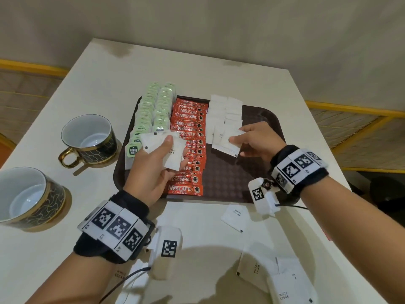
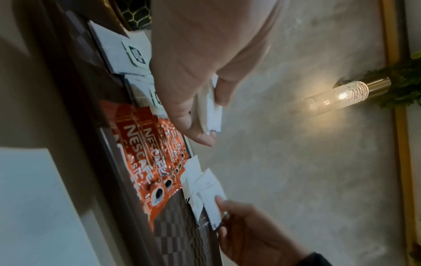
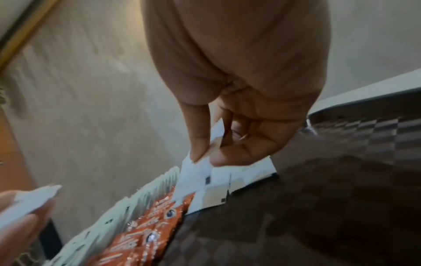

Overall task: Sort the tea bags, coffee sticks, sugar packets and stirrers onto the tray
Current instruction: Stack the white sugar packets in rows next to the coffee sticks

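A dark brown tray [image 1: 258, 128] holds a column of green tea bags [image 1: 153, 108], a column of red coffee sticks [image 1: 188, 145] and rows of white sugar packets [image 1: 223, 113]. My left hand [image 1: 162, 159] hovers over the coffee sticks and grips a small stack of sugar packets [image 1: 173, 150], also seen as white packets [image 2: 210, 109] in the left wrist view. My right hand [image 1: 247, 139] pinches one sugar packet [image 1: 228, 143] at the near end of the sugar rows; the right wrist view shows the packet [image 3: 196, 172] between thumb and forefinger.
Two dark, gold-rimmed cups [image 1: 87, 139] [image 1: 24, 198] stand on coasters at the left. Loose sugar packets [image 1: 235, 217] [image 1: 285, 279] lie on the white table [image 1: 219, 69] near its front edge. The tray's right part is bare.
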The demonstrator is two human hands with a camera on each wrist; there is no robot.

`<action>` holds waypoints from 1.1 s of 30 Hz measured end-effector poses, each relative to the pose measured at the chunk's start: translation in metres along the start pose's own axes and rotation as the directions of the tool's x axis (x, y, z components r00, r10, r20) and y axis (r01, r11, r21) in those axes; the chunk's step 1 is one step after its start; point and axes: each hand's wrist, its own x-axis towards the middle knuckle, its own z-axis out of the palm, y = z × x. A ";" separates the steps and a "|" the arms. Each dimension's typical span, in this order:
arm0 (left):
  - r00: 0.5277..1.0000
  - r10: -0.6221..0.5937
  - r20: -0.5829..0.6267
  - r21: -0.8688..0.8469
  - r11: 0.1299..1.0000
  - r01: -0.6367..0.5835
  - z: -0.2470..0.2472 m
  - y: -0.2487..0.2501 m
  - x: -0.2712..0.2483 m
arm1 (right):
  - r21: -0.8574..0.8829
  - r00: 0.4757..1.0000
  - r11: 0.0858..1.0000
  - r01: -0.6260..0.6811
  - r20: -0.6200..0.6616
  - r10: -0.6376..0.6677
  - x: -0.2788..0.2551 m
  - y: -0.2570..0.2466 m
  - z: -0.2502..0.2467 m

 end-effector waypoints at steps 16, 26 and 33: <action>0.999 0.022 -0.025 -0.041 0.999 -0.023 -0.010 0.007 -0.005 | -0.127 0.994 0.992 -0.013 -0.109 -0.001 0.042 0.001 0.013; 1.000 -0.002 -0.001 -0.029 1.000 0.002 -0.006 0.011 -0.006 | -0.410 0.996 0.912 0.018 0.089 0.020 0.044 -0.017 -0.037; 1.000 -0.006 -0.006 -0.028 1.000 0.006 -0.005 0.010 -0.007 | -0.607 0.997 0.792 0.066 0.071 -0.029 0.056 -0.017 -0.021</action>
